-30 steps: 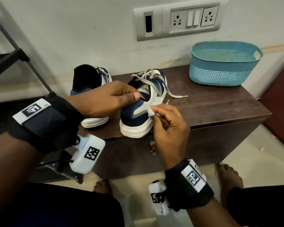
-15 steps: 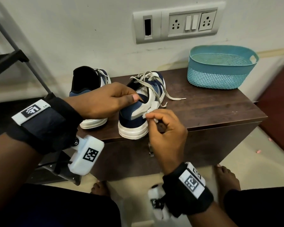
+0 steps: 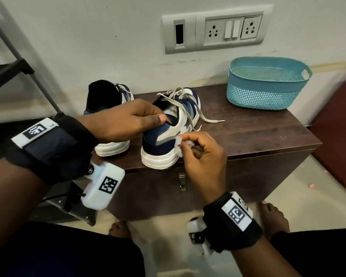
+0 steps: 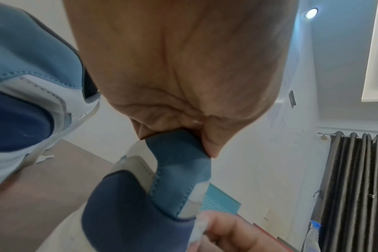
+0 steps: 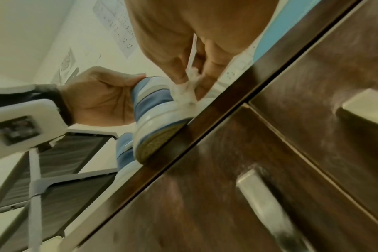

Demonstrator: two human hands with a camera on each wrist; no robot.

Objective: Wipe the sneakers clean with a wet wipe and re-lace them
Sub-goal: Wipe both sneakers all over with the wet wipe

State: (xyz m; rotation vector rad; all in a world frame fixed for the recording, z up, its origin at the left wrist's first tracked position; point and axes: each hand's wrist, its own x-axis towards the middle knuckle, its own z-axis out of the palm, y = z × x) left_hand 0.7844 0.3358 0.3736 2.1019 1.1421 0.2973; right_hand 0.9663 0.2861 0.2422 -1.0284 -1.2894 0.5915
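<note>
The left hand (image 3: 124,118) gripped the heel collar of the nearer sneaker (image 3: 168,134), thumb outside and fingers tucked in at the opening, which the left wrist view confirmed: the blue heel tab was pinched between thumb and fingers. That sneaker stood on the dark wooden cabinet (image 3: 258,132), its heel toward the person and its sole at the cabinet's front edge, slightly overhanging it in the right wrist view. The right hand (image 3: 202,156) was just beside the left, at the sneaker's outer side, its thumb and fingertips pinching a crumpled white wet wipe (image 3: 179,143) against the upper just above the white midsole. The loosened grey laces (image 3: 190,108) trailed forward of both hands, one end lying on the cabinet top beyond the right hand. The second sneaker (image 3: 108,108) stood behind the left hand, partly hidden by it, heel also toward the person. A teal plastic basket (image 3: 266,90) sat well apart from the right hand, farther back and out to its right, against the wall. Above both hands a switch and socket plate (image 3: 218,29) was mounted on the wall, and a dark metal rack (image 3: 12,70) stood off to the left of the left hand.
</note>
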